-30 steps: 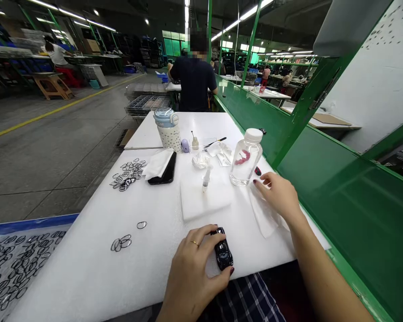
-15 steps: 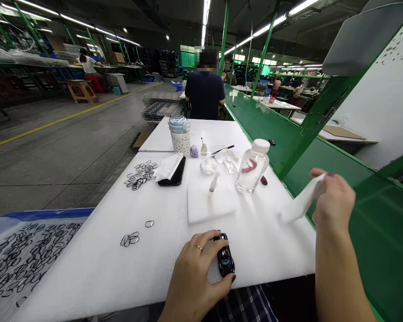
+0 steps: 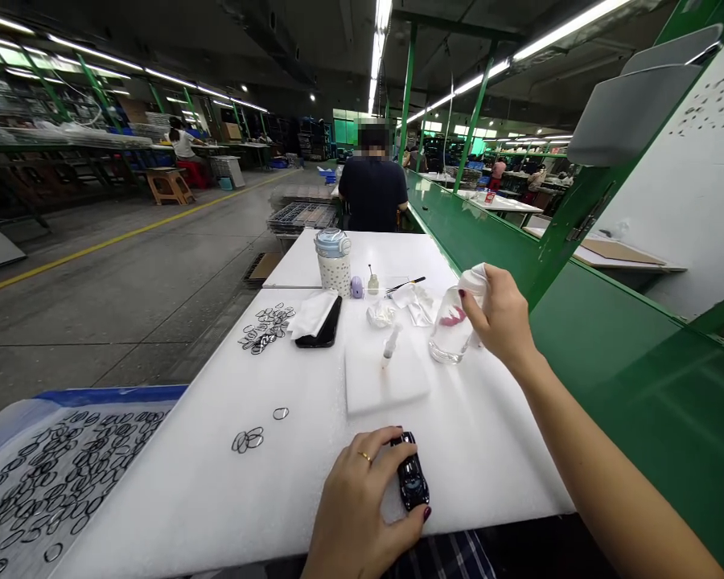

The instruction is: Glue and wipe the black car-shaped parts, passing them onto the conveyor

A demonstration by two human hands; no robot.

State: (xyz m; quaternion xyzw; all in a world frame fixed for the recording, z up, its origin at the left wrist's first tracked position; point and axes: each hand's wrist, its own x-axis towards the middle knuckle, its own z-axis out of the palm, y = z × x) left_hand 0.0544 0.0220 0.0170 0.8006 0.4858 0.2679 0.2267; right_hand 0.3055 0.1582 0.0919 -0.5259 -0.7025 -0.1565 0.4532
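My left hand (image 3: 365,490) holds a small black toy car (image 3: 413,481) on the white tabletop, fingers at its far end and thumb at its near end. My right hand (image 3: 502,320) is closed on a white cloth or tissue (image 3: 474,278) at the top of a clear bottle (image 3: 447,346). The bottle stands upright, holds clear liquid and shows a dark pink mark. Its cap is hidden by the cloth and fingers. A syringe-like dispenser (image 3: 391,347) rests on a white foam pad (image 3: 368,396) between the hands.
Thin dark rings (image 3: 247,440) lie at the left, with a larger pile (image 3: 266,328) behind. Beyond the pad are a phone (image 3: 329,334) under tissue, a lidded cup (image 3: 335,269) and crumpled tissue (image 3: 381,314). A green ledge (image 3: 609,362) runs along the right; a person (image 3: 372,189) sits ahead.
My right hand has swung inward from the right with the white cloth, bringing it to the bottle's top. My left hand stays on the toy car. The camera view has shifted slightly.
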